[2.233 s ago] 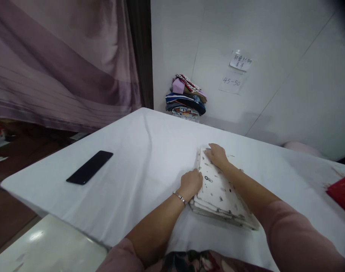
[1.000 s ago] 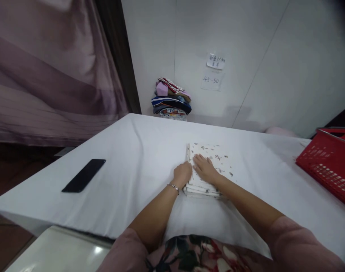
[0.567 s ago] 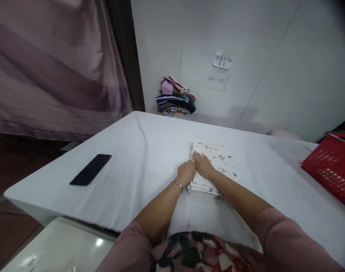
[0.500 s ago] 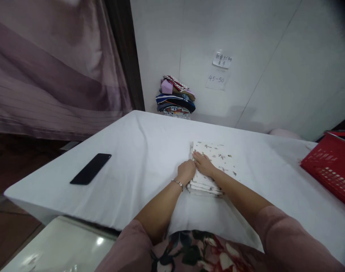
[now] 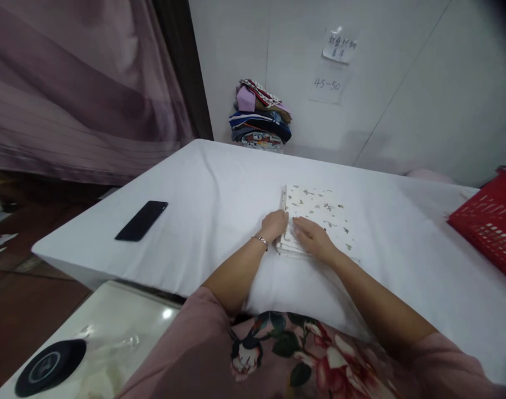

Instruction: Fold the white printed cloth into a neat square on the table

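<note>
A folded white cloth (image 5: 315, 208) with small grey-brown prints lies in several layers on the white-covered table (image 5: 236, 172). My left hand (image 5: 275, 225) is at its left edge, the fingers curled round the layers there; a bracelet circles that wrist. On top of the near part rests my right hand (image 5: 313, 237), its fingers stretched out together and pointing towards the left hand. It touches the cloth and grips nothing that I can see. Some of the left fingertips are hidden by the cloth.
A black phone (image 5: 142, 220) lies on the left of the table. Folded clothes (image 5: 261, 119) are stacked at the far edge by the wall. A red plastic basket (image 5: 491, 216) stands on the right. Below left, a dark round object (image 5: 51, 367) sits on a glossy pale surface (image 5: 111, 321).
My right hand has slid back towards me and to the right over the cloth, away from the left hand. The left hand stays at the left edge. The view has tipped down.
</note>
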`<action>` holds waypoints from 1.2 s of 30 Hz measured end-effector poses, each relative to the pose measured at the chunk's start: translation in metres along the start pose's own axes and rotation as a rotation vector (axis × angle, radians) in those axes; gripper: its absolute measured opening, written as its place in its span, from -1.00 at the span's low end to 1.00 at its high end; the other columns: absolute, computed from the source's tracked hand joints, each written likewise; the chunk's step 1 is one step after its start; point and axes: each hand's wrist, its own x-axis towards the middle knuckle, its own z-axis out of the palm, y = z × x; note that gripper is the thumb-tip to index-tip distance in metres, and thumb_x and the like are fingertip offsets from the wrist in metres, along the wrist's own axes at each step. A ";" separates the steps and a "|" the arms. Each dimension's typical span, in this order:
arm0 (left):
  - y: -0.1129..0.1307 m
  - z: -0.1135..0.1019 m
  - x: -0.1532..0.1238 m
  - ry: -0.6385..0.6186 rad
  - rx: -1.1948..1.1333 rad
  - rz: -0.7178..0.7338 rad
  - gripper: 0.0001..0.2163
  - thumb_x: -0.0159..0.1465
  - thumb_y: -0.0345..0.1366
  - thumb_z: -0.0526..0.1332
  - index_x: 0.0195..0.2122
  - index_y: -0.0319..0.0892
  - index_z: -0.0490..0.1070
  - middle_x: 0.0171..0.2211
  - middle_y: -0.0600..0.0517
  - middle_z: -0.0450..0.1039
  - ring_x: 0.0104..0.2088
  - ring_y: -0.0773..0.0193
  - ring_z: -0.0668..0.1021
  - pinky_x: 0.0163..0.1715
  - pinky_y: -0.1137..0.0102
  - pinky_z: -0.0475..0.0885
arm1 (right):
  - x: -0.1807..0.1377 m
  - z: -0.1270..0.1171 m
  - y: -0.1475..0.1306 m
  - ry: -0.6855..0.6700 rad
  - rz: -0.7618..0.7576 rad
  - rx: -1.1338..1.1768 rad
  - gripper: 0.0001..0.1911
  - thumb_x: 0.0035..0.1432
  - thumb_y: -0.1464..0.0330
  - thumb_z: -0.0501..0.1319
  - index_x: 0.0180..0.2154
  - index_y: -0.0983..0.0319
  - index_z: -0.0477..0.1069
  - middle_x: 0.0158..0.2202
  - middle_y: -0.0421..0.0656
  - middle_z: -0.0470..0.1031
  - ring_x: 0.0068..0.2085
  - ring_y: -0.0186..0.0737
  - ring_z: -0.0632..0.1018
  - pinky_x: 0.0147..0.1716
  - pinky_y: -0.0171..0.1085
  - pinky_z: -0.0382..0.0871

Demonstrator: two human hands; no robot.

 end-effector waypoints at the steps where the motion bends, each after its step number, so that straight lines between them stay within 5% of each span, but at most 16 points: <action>1: -0.002 -0.001 0.001 -0.001 -0.036 0.011 -0.61 0.30 -0.11 -0.13 -0.21 -0.24 0.40 -0.17 -0.18 0.47 -0.14 0.13 0.49 -0.20 0.35 0.32 | -0.003 0.000 -0.003 0.039 -0.032 0.019 -0.68 0.18 0.31 0.02 -0.08 0.20 0.42 0.00 -0.06 0.42 0.06 -0.09 0.38 0.04 -0.08 0.21; 8: -0.018 -0.012 -0.022 -0.224 -0.540 -0.160 -0.65 0.27 -0.10 -0.02 -0.37 -0.28 0.37 -0.55 -0.02 0.42 -0.60 0.33 0.46 -0.59 0.48 0.33 | -0.017 0.006 -0.020 0.119 -0.075 -0.056 -0.84 0.09 0.30 0.18 -0.30 0.20 0.47 -0.25 -0.08 0.46 -0.18 -0.11 0.43 -0.17 -0.15 0.29; 14: -0.032 -0.004 -0.073 -0.257 -0.853 -0.148 -0.69 0.21 -0.16 0.11 -0.10 -0.26 0.31 -0.50 0.04 0.41 -0.55 0.33 0.53 -0.63 0.53 0.33 | -0.014 0.010 -0.016 0.068 -0.077 -0.042 -0.80 0.18 0.31 0.08 -0.39 0.19 0.43 -0.41 -0.14 0.41 -0.30 -0.19 0.40 -0.29 -0.23 0.26; 20: -0.032 -0.002 -0.084 -0.171 -0.893 -0.079 -0.51 0.14 -0.21 0.22 0.07 -0.26 0.21 -0.43 0.01 0.44 -0.54 0.38 0.51 -0.60 0.55 0.35 | -0.016 0.015 -0.019 0.148 -0.076 0.024 -0.75 0.22 0.28 0.02 -0.43 0.18 0.39 -0.43 -0.16 0.40 -0.32 -0.20 0.39 -0.32 -0.23 0.26; 36: -0.038 -0.011 -0.085 -0.331 -0.953 0.045 -0.42 0.04 -0.34 0.27 0.10 -0.14 0.14 -0.29 0.01 0.44 -0.48 0.41 0.50 -0.55 0.54 0.34 | -0.022 0.018 -0.020 0.072 -0.109 -0.040 -0.83 0.16 0.28 0.11 -0.29 0.18 0.44 -0.31 -0.11 0.44 -0.24 -0.15 0.40 -0.25 -0.21 0.27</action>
